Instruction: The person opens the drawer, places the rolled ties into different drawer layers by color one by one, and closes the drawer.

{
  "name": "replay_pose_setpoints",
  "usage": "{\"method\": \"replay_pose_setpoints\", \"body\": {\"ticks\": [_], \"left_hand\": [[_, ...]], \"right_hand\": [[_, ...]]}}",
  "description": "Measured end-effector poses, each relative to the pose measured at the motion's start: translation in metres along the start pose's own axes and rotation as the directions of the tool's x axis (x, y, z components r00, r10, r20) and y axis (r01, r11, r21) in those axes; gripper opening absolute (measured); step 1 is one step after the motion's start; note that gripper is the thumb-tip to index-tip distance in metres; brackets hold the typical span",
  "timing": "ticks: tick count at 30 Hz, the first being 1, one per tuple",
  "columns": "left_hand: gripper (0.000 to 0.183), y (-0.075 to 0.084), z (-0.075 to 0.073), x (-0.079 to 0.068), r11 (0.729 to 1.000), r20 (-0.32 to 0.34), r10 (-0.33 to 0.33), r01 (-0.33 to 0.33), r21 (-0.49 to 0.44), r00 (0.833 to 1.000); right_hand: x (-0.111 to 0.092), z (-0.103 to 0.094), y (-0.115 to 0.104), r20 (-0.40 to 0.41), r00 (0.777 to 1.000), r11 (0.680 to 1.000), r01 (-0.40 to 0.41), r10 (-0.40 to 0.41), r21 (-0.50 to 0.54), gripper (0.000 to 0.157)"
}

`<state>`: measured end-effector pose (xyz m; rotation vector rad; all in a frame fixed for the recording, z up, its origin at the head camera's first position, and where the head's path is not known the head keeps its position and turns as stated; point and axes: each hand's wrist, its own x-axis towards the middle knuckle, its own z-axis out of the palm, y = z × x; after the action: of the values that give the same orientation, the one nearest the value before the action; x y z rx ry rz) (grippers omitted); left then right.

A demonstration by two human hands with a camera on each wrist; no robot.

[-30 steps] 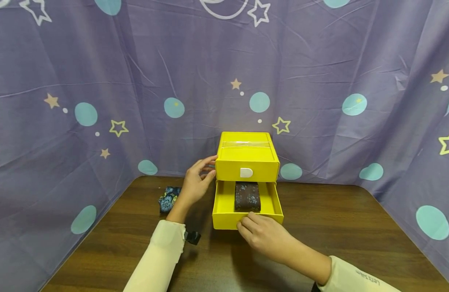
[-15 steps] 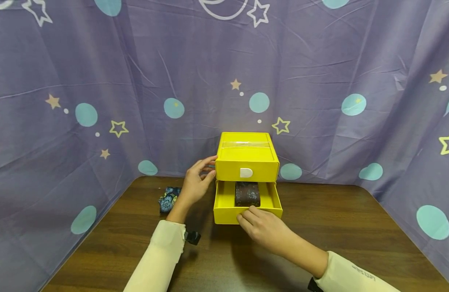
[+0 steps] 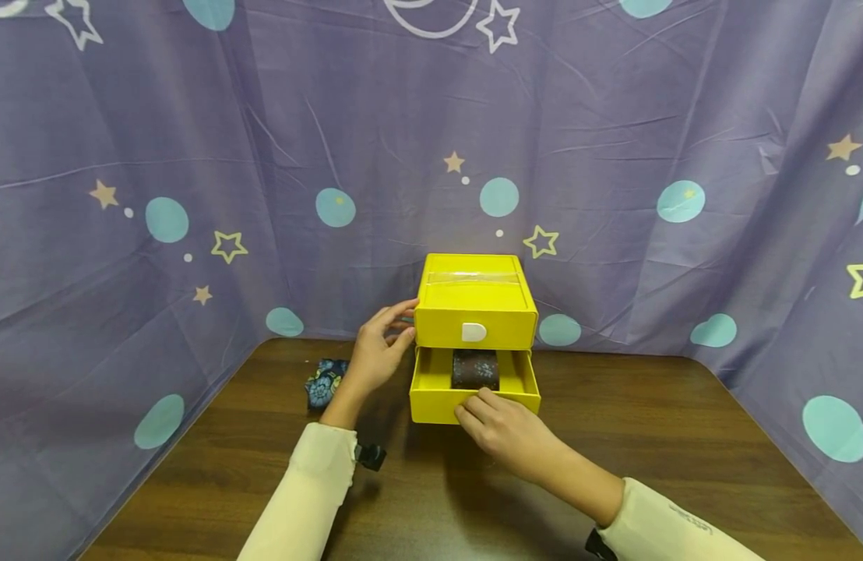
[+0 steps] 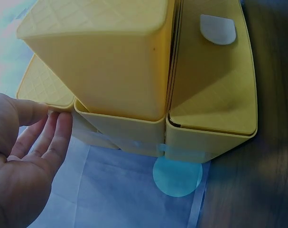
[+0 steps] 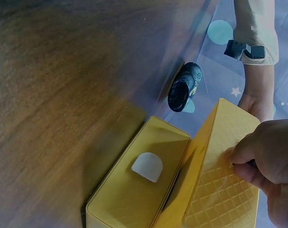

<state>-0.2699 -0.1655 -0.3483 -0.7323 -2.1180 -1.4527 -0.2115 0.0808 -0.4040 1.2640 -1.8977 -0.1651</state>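
A yellow drawer cabinet [image 3: 477, 296] stands at the back of the table. Its upper drawer, with a white tab [image 3: 473, 332], is closed; the drawer below [image 3: 435, 407] is pulled partly out and holds a rolled dark necktie [image 3: 475, 369] with pale blue flowers. At this drawer's front, my right hand [image 3: 508, 436] grips with curled fingers; thumb and fingertips meet near the middle of the quilted front [image 5: 219, 185]. My left hand [image 3: 378, 352] rests its thumb and fingertips against the cabinet's left side at upper-drawer height, fingers mostly straight in the left wrist view.
Left of the cabinet, a navy floral rolled necktie [image 3: 325, 383] lies on the brown wooden table [image 3: 649, 436], close to my left forearm. The right wrist view shows a closed bottom drawer [image 5: 127, 194] with a white tab. A purple curtain [image 3: 600, 156] hangs behind.
The open drawer has slid back into the cabinet a little, my right hand moving along with it, and less of the necktie inside shows. My left hand has stayed put.
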Motion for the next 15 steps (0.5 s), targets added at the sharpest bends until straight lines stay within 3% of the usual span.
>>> {"method": "replay_pose_setpoints", "body": {"ticks": [15], "left_hand": [[0.045, 0.0, -0.001, 0.0, 1.0, -0.001, -0.002, 0.003, 0.021, 1.0]], "right_hand": [[0.001, 0.011, 0.007, -0.025, 1.0, 1.0, -0.002, 0.002, -0.012, 0.016]]}}
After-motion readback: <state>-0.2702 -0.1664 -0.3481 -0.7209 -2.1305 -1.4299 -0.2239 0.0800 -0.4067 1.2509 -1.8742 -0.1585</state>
